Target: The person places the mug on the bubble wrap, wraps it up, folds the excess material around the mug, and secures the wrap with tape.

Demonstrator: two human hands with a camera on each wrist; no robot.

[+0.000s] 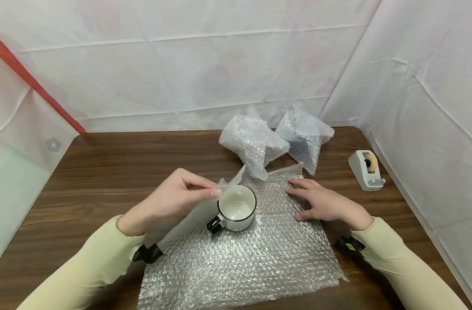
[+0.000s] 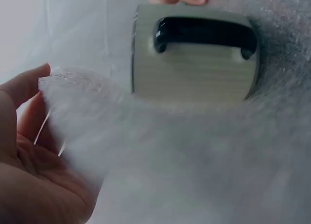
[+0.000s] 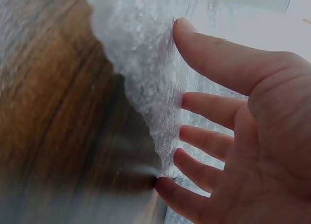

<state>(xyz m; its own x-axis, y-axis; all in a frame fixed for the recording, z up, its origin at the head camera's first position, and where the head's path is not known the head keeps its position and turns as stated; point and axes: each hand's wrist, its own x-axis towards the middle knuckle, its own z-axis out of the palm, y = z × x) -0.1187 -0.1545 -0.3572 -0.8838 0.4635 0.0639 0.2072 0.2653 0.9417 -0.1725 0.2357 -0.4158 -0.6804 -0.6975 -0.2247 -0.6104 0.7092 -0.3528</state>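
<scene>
A white enamel mug (image 1: 237, 206) with a black rim and black handle stands upright on a sheet of bubble wrap (image 1: 239, 262), its handle toward the lower left. My left hand (image 1: 177, 193) pinches the sheet's left edge between thumb and fingers and holds it raised beside the mug. In the left wrist view the lifted bubble wrap (image 2: 121, 146) slants up from the mug (image 2: 194, 73) to the fingertips. On the right side of the sheet my right hand (image 1: 321, 200) rests with fingers spread. The right wrist view shows its fingertips (image 3: 192, 100) on the wrap near the edge.
Two bubble-wrapped bundles, one nearer (image 1: 251, 140) and one farther right (image 1: 303, 133), sit behind the sheet. A white tape dispenser (image 1: 365, 170) stands at the right of the brown wooden table (image 1: 143, 150). White cloth (image 1: 181, 77) hangs behind and along the sides.
</scene>
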